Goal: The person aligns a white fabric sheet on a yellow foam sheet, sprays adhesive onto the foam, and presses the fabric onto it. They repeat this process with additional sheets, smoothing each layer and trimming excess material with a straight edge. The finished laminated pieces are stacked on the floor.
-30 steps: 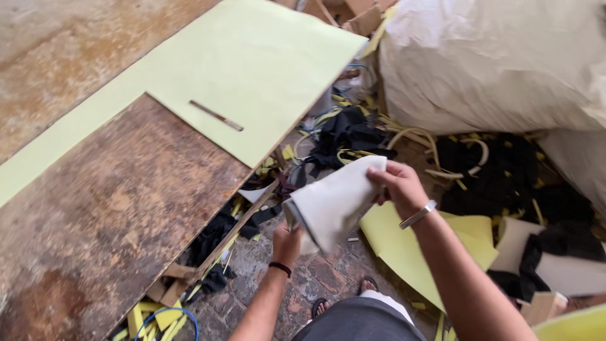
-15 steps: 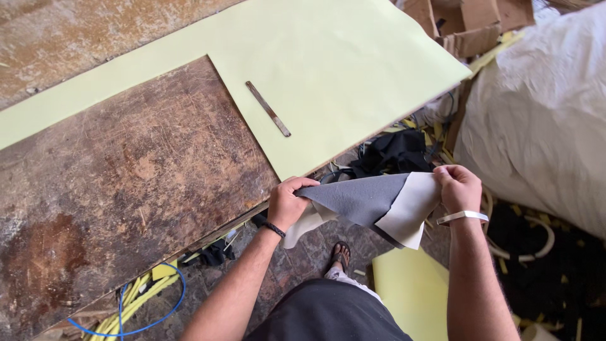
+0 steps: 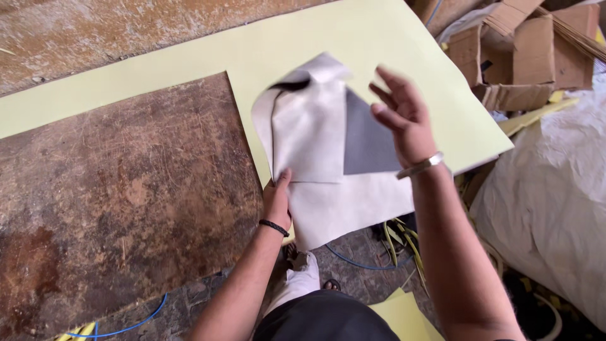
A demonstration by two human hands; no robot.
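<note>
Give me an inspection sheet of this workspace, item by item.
Surface: worn brown worktable, scratched, partly covered by a pale yellow sheet.
Job's things: grey fabric piece, folded, lying on the sheet.
Clutter: torn cardboard boxes; yellow scraps.
Hands: left hand pinching the fabric's edge; right hand open above it.
Cables: blue cable on the floor.
Surroundings: big white sack.

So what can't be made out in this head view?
- Left hand: its fingers are hidden under the grey sheet, so its grip is only partly seen.
- Right hand: motion-blurred, open; contact with the sheet unclear.
- Pale yellow board: partly covered by the sheet.
- Cardboard boxes and white sack: cut off by the frame edges.
</note>
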